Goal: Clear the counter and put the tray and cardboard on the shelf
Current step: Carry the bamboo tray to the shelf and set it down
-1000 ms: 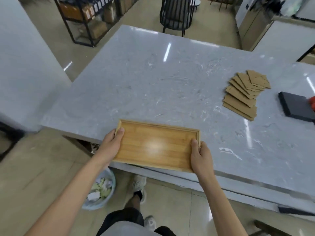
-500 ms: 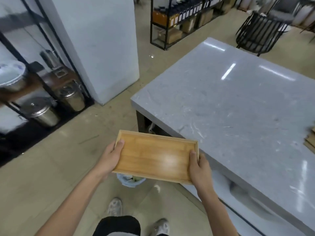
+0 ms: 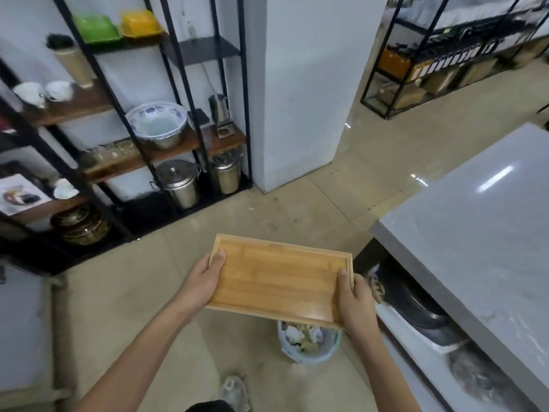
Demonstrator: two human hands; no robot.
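An empty wooden tray (image 3: 279, 278) is held level in the air over the floor, away from the grey counter (image 3: 481, 233) on the right. My left hand (image 3: 202, 281) grips its left short edge, thumb on top. Its right short edge is clamped by my right hand (image 3: 355, 301), thumb over the rim. A black metal shelf (image 3: 142, 138) with wooden boards stands ahead to the left against the wall. The cardboard pieces are out of view.
The shelf holds a large blue-patterned bowl (image 3: 157, 121), steel pots (image 3: 178, 182), cups (image 3: 44, 92) and stacked dishes. A white pillar (image 3: 303, 84) stands beside it. A waste bin (image 3: 309, 343) sits on the floor under the tray. Another rack (image 3: 445, 60) is at the far right.
The tray has left the counter, carried in both hands. My view has swung left from the counter toward the shelf; the cardboard pieces have dropped out of sight.
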